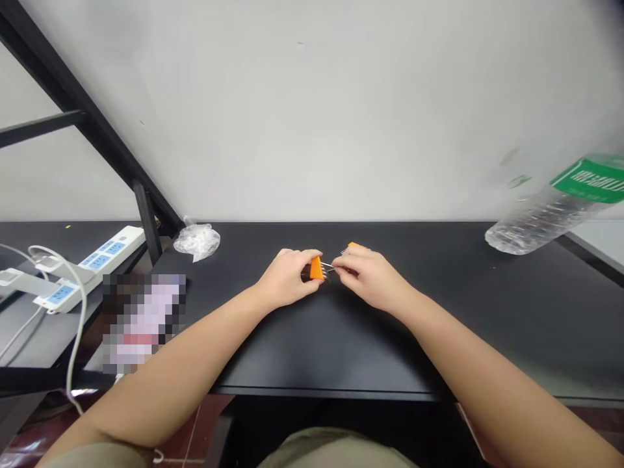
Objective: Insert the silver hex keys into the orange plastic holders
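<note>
My left hand is closed round a small orange-and-black holder, thumb below and fingers above. Several thin metal rods, which look like hex keys, stick out of its right side. Close by on the right, my right hand pinches the end of one metal hex key between thumb and fingers. Just behind the right hand's knuckles, another orange piece shows in part; the hand hides the remainder. Both hands are low over the middle of the black table.
A crumpled clear plastic bag lies at the back left. On the right, a clear bottle with a green label is by the wall. A white power strip with cables and a blurred-out flat object are on the left, beside a black metal frame.
</note>
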`<state>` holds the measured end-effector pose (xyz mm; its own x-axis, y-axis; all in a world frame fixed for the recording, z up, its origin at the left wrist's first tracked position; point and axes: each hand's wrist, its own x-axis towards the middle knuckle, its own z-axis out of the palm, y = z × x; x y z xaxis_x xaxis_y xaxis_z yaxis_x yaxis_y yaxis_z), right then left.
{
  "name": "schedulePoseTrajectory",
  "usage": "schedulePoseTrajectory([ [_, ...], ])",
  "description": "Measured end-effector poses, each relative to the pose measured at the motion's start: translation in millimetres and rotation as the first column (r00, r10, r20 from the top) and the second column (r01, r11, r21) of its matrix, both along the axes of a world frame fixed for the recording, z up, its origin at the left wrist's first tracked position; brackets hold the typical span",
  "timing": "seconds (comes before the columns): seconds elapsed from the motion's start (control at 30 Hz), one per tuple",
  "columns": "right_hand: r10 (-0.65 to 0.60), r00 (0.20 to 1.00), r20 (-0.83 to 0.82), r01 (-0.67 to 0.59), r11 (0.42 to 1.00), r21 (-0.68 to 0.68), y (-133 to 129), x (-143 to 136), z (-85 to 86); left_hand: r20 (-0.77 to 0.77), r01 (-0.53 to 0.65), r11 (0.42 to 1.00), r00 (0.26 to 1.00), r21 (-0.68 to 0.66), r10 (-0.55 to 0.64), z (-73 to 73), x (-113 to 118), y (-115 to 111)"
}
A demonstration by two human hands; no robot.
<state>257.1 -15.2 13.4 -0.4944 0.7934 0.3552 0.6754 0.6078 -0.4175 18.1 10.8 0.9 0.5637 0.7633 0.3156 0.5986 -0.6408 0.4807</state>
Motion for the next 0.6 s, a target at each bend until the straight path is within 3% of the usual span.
schedulePoseTrajectory([
  [0.27, -0.043, 0.958, 0.283, 0.005, 0.991, 0.135, -7.2, -2.5, -0.4, -0.175, 0.051, 0.996, 0.984, 0.067, -0.038, 1.9, -1.0, -1.0],
  [0.37, -0.012, 0.954, 0.301, -0.029, 0.991, 0.132, -7.4, -10.7, -4.3, -0.174, 0.056, 0.996, 0.984, 0.073, -0.043, 2.8, 0.2, -2.3],
  [0.47, 0.022, 0.987, 0.157, -0.036, 0.996, 0.087, -5.4, -21.3, -4.4, -0.118, 0.039, 0.996, 0.993, 0.076, -0.03, 3.7, 0.5, -2.3],
  [0.53, 0.025, 0.999, -0.045, -0.024, 0.999, 0.021, -4.0, -25.6, -2.9, -0.081, 0.01, 0.998, 0.997, 0.07, -0.005, 3.5, -0.5, -0.9],
  [0.6, -0.028, 0.958, -0.286, -0.006, 0.993, -0.115, -2.4, -25.3, -2.4, -0.056, -0.025, 0.997, 0.998, 0.071, 0.029, 2.7, -2.3, 1.0],
])
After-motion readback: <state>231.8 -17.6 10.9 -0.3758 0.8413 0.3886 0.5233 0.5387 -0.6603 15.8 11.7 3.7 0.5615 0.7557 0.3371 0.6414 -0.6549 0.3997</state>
